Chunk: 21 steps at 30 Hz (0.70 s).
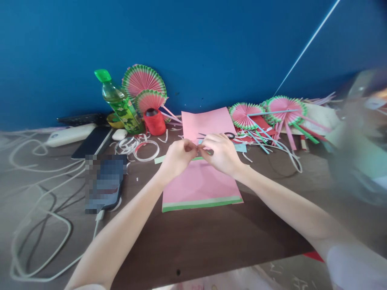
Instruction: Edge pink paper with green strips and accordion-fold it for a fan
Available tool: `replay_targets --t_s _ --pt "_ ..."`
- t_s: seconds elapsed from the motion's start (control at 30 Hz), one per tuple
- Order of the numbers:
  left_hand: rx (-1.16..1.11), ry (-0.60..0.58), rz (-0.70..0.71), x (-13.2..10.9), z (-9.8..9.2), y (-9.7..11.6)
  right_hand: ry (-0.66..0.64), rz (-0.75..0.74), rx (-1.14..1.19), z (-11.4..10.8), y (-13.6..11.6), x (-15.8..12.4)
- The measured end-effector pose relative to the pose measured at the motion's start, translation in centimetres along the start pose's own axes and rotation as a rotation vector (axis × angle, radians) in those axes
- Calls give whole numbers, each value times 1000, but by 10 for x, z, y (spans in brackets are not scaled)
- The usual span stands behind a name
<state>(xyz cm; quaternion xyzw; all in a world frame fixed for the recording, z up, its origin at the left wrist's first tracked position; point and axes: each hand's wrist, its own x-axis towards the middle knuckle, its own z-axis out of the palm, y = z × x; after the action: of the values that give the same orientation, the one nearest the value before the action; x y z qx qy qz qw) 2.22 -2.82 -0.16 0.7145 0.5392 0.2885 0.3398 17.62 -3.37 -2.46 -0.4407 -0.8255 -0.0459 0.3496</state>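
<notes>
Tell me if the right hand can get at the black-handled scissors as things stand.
Probably yes: the right hand is just short of the black-handled scissors, whose handle shows uncovered beyond its knuckles, though its fingertips are busy close against the left hand's.

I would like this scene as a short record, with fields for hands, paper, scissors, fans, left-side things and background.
Left hand: fingers bent in a pinch, over the paper
Right hand: pinching too, close to the left one
Held item: too small to tell
Paper: pink, seen before and behind the hands; green strip along near edge
Scissors: behind the right hand, partly hidden
Fans: pleated, pink with green rims, at both sides
Left-side things: tilted bottle, red spool
Background: blue wall
</notes>
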Motion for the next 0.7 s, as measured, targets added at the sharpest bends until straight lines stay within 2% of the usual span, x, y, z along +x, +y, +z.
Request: replay_targets --t_s 0.13,0.4,0.7 --pt "-64 6 -3 0 1 -2 27 1 16 2 0 0" --pt "-167 -27 14 1 0 -4 47 64 200 -1 -2 1" --pt "-245 -58 2 2 -3 -2 -2 257 488 -7 -3 4"
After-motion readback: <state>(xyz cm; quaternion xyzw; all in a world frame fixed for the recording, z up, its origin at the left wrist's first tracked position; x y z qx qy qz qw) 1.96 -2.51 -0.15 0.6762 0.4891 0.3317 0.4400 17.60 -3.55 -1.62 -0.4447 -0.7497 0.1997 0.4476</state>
